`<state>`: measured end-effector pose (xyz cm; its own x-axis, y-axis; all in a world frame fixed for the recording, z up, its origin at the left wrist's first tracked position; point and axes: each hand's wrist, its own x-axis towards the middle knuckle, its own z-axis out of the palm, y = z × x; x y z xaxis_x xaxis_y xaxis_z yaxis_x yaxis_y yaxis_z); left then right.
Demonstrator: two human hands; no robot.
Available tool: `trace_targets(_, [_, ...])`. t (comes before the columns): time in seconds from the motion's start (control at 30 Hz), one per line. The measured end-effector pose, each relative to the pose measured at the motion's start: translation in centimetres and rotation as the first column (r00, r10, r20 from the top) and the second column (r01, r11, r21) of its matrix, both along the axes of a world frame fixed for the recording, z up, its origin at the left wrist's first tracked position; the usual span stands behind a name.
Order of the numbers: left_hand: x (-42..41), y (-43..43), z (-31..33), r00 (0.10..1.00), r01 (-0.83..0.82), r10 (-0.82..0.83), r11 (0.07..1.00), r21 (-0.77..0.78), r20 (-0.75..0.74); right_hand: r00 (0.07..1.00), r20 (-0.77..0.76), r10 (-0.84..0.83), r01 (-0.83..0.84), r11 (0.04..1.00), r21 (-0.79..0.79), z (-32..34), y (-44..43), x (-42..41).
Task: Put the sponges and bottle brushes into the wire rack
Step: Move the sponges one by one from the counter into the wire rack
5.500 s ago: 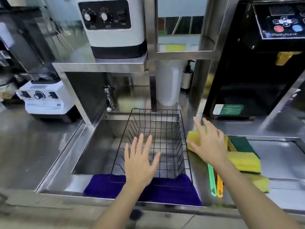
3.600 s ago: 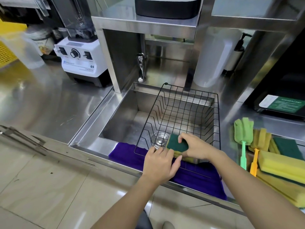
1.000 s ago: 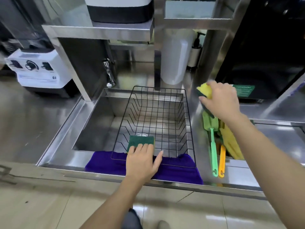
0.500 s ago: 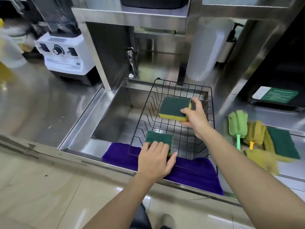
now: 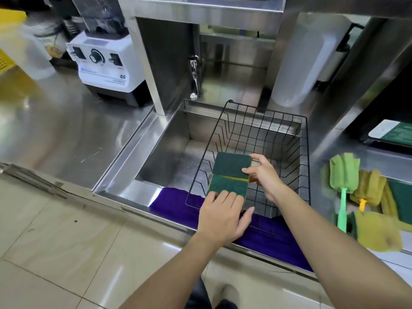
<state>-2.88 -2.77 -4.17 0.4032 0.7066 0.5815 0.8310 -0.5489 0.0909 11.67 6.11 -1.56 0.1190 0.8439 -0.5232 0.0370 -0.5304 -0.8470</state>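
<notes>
**A:** Where are the sponges?

**B:** 2 green-topped, yellow-bodied sponges sit inside the black wire rack (image 5: 287, 139), which stands in the stainless steel sink (image 5: 160, 157). The right hand (image 5: 264, 175) pinches the farther sponge (image 5: 231, 165) by its right edge, thumb and fingers closed on it. The left hand (image 5: 223, 216) lies flat with loosely spread fingers on the nearer sponge (image 5: 227, 186), pressing rather than gripping. The 2 sponges touch.

**A:** And the brushes?

**B:** On the steel counter (image 5: 334, 150) right of the sink: a green bottle brush (image 5: 343, 186) beside an orange-handled yellow brush (image 5: 367, 186), with more yellow-and-green sponges (image 5: 379, 233) around them. A purple cloth (image 5: 176, 206) drapes the sink's front edge.
</notes>
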Motion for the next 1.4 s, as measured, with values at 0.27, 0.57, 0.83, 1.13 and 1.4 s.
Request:
trace_targets(0.27, [0.0,0.1,0.3,1.0,0.01,-0.01,1.0,0.0,0.002,0.91,0.344,0.233,-0.223,0.972,-0.07,-0.2,-0.7,0.8])
trace_targets(0.57, [0.8,-0.4,0.4,0.993,0.049,-0.052,0.998,-0.035,-0.102,0.741,0.64,0.204,-0.307,0.95,0.052,3.0,-2.1,2.6])
trace_targets(0.83, [8.3,-3.6,0.9,0.948,0.211,-0.234,0.97,-0.124,-0.215,0.722,0.684,-0.104,-0.117,0.956,0.268,6.3,-5.9,9.7])
trace_targets(1.13, [10.6,-4.1,1.8,0.943,0.197,-0.246,0.956,-0.219,-0.226,0.532,0.841,0.096,0.046,0.989,-0.142,5.2,-13.1,16.6])
trace_targets(1.4, [10.6,-4.2,2.0,0.947,0.208,-0.252,0.953,-0.222,-0.197,0.628,0.773,0.087,0.05,0.987,-0.152,3.7,-15.4,17.2])
